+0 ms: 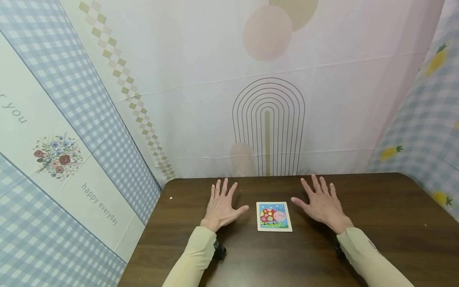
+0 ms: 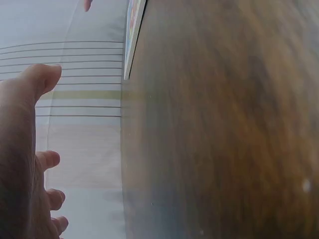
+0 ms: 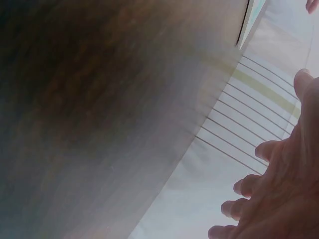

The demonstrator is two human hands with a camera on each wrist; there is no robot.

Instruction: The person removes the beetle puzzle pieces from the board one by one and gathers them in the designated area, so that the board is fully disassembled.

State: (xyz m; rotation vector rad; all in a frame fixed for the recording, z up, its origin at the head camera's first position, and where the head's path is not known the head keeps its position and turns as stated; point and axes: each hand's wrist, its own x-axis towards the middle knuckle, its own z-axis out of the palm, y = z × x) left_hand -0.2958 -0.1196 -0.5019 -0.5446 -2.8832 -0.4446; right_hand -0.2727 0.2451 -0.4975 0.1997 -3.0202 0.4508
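A small rectangular picture board (image 1: pixel 274 217) with a cartoon ladybug and a pale border lies flat on the brown table between the two hands. To its left, my left hand (image 1: pixel 221 207) spreads its fingers, palm down, apart from the board. My right hand (image 1: pixel 324 205) is spread likewise on the other side, its thumb close to the board's upper right corner without touching it. Neither hand holds anything. Each wrist view shows its own hand above the table surface, with only an edge of the board (image 2: pixel 133 37) visible in the left one.
The dark wooden table (image 1: pixel 380 211) ends at a pale curtain (image 1: pixel 201 119) with printed arches. Blue checked cloth (image 1: pixel 93 103) hangs at the left, and cloth with pineapples (image 1: pixel 416 139) at the right. A tiny white speck (image 1: pixel 171 198) sits near the table's left edge.
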